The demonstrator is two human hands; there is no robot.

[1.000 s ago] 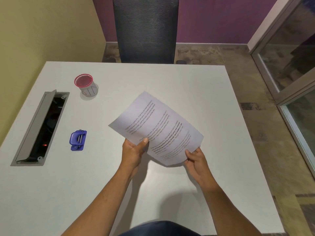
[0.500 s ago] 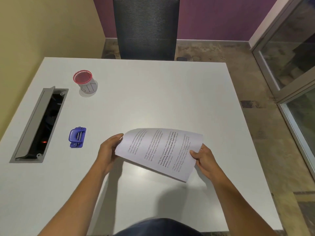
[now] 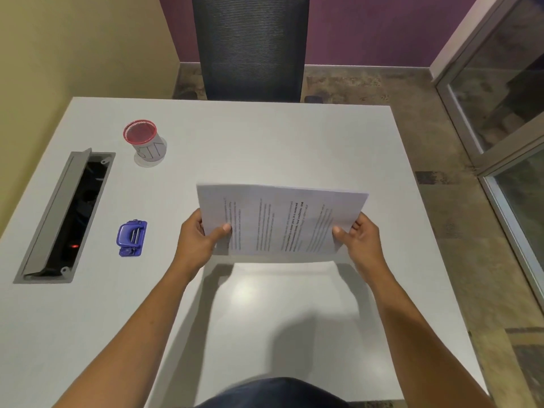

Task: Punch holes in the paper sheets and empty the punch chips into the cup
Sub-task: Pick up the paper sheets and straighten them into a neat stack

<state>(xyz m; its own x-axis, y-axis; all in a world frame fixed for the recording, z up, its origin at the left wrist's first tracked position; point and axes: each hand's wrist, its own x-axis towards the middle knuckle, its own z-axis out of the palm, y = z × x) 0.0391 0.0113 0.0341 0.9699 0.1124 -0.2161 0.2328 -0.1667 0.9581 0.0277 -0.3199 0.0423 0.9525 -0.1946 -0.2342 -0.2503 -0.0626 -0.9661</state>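
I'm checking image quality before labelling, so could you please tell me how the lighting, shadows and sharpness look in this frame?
Head view: even overhead light; the printed white paper sheets, held by the left hand and right hand, cast a soft shadow on the white table, with a mild glare patch there; the text is blurred and unreadable; the blue hole punch and red-rimmed mesh cup are fairly sharp; wide-angle lens splays the table edges.

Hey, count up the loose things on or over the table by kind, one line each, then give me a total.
Paper stack, held by the left hand and right hand: 1 (sheet count can't be told)
Hole punch, blue: 1
Cup, red-rimmed: 1
Total: 3
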